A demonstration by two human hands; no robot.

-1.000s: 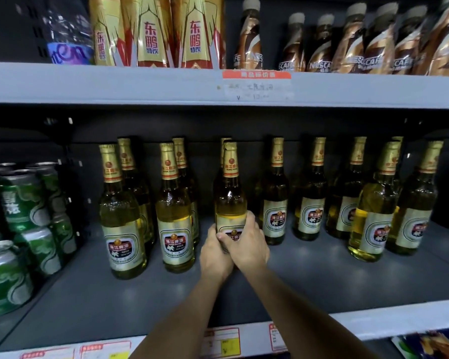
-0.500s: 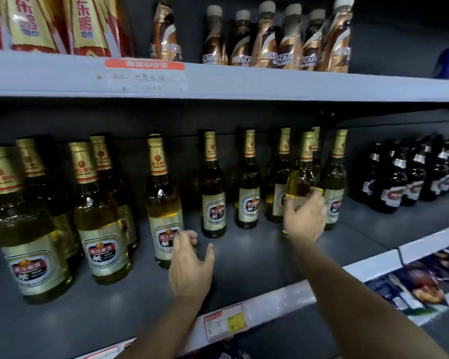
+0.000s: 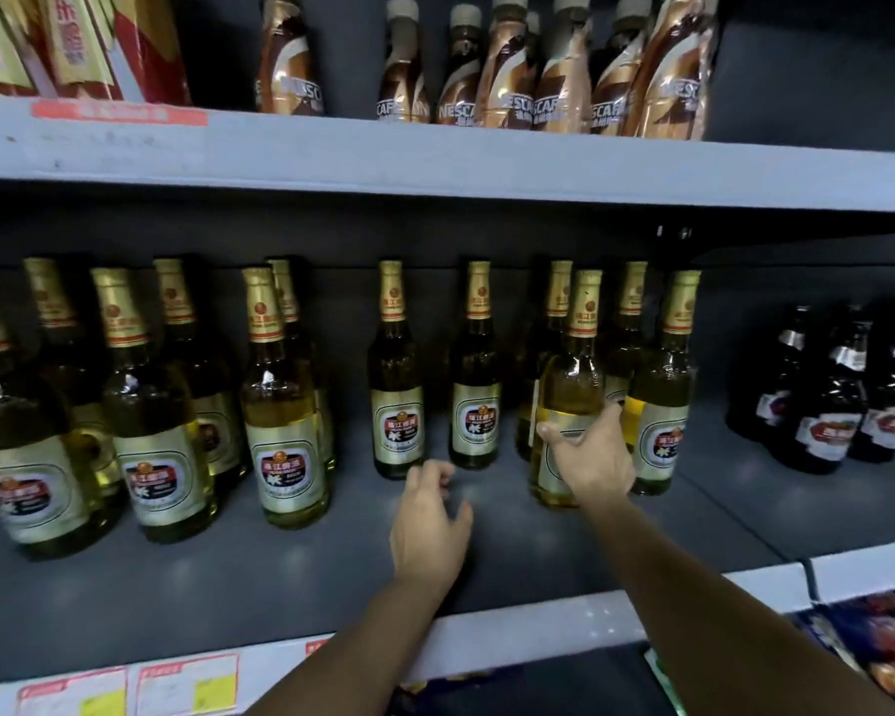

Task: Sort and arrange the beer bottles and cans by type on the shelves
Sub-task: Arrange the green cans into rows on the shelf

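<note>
Several gold-capped beer bottles with white and red labels stand along the grey middle shelf (image 3: 487, 540). My right hand (image 3: 592, 459) grips the lower body of one clear yellow beer bottle (image 3: 572, 385), which stands at the front of the right cluster with its label turned away. My left hand (image 3: 427, 524) hovers over the bare shelf in front of a darker bottle (image 3: 396, 405), fingers loosely curled and holding nothing. A second dark bottle (image 3: 475, 400) stands just right of it. Dark brown bottles (image 3: 827, 405) with silver necks sit at the far right.
The upper shelf (image 3: 435, 162) carries brown coffee bottles (image 3: 507, 69) and red and gold packs (image 3: 73, 43). Price tags (image 3: 187, 684) line the shelf's front edge. A gap of bare shelf lies between the left bottle cluster (image 3: 280, 421) and my hands.
The view has shifted right since a second ago, when both hands held one bottle. My right hand now holds a bottle farther right, turned slightly; my left hand has moved forward over the shelf.
</note>
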